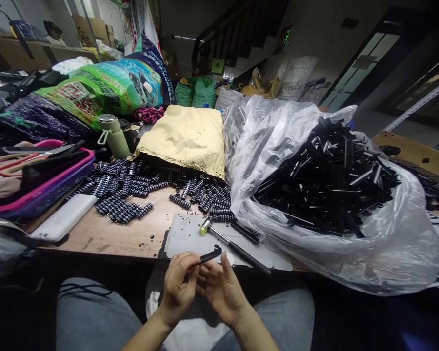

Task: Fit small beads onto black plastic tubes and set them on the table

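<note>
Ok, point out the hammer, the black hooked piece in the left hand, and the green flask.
Hammer (237,248): head view, near the top of its dark handle.
Black hooked piece (209,256): head view, mid-length.
Green flask (117,142): head view, on its body below the lid.

Wood-look counter (126,241), bare patch at front left of centre, tiny black rings (152,237) scattered there. Left: basket (54,179) with pink rim, pale green flask (117,139) upright behind it, white slab-shaped box (66,218) lying near the front edge. Middle: heaps of black-and-white ribbed pieces (122,209), thin metal pins poking from some; cream sack (190,134) just behind, overhanging the pile. Front centre: grey plate (183,239), on it a hammer (229,240) set diagonally, handle toward the edge. Right: clear plastic bag (351,265), open, sagging over the front edge.
</note>
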Tool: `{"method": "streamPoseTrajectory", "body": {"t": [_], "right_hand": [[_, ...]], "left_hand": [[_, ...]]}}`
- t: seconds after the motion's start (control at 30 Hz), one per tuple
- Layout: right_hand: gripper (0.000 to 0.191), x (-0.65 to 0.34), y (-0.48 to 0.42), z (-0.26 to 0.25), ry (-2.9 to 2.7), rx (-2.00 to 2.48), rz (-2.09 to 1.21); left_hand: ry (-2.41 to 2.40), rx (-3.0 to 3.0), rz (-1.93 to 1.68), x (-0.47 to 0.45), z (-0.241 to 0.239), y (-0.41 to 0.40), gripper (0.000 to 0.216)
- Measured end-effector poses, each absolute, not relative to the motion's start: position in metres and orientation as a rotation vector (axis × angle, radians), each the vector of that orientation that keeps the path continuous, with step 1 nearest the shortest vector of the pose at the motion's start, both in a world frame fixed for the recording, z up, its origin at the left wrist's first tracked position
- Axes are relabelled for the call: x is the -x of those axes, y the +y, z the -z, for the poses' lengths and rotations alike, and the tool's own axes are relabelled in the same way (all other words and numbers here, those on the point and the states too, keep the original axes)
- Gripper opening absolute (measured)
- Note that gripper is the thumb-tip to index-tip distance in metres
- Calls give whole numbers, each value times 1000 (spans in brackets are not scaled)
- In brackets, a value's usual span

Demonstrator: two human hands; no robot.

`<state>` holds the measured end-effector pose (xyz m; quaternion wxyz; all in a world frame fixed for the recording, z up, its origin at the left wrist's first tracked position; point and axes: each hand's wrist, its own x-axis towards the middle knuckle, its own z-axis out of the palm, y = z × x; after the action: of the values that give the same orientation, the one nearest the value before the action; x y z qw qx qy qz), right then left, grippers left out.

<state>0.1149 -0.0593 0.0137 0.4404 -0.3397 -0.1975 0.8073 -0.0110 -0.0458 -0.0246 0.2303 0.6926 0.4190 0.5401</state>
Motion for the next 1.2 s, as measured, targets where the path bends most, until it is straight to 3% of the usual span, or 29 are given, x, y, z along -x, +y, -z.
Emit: {"method": "streamPoseTrajectory", "body": {"t": [0.1, 0.33, 0.47, 0.57, 0.67, 0.9, 1.07, 1.2], "right_hand": [[77, -113, -59, -11, -440, 850, -1985], [64, -136, -51, 2, -837, 1161, -1625], [79, -162, -29, 7, -1460, 1710, -1136], [83, -168, -15, 10, -1757, 1838, -740], [91, -163, -13, 19, -1892, 1848, -505], [100, -162, -19, 16, -2035, 1801, -478], [108, -145, -8, -20, -2054, 1363, -622], [108, -130, 3, -35, -2129, 1119, -639]], "left_hand": [[1089, -2091, -1507, 9, 26, -47, 31], [1032, -2422, -1220, 24, 19, -9, 41], [1520, -2487, -798, 45, 12, 78, 35], [1462, -2633, -516, 51, 15, 129, 32], [1355, -2643, -538, 49, 22, 143, 27], [1233, -1669, -1062, 33, 7, 86, 34], [1040, -910, -1002, 15, -13, 45, 47], [954, -697, -1071, 5, -18, 29, 39]]}}
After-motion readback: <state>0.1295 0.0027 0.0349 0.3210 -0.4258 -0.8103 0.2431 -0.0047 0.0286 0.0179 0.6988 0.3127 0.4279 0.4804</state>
